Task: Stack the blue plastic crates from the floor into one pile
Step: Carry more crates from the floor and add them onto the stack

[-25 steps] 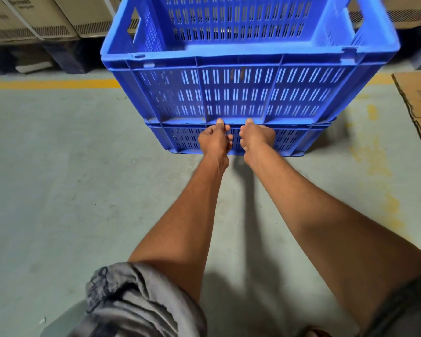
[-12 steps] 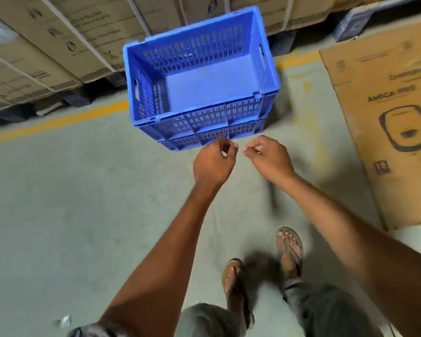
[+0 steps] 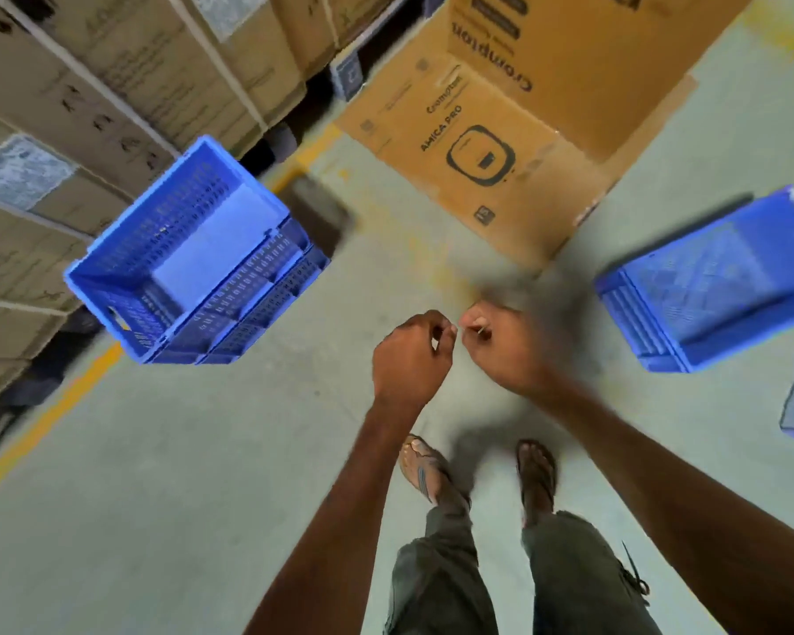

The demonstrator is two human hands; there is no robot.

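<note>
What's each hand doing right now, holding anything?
Left hand: loosely curled, holding nothing, clear of the stacked crates.
Right hand: loosely curled, blurred; any grip cannot be told.

We saw two stacked crates (image 3: 193,263) on the floor (image 3: 157,474) at left, boxes (image 3: 88,84) behind them. A flat carton (image 3: 500,144) lay ahead, another crate (image 3: 716,286) at right, our hands between them.
</note>
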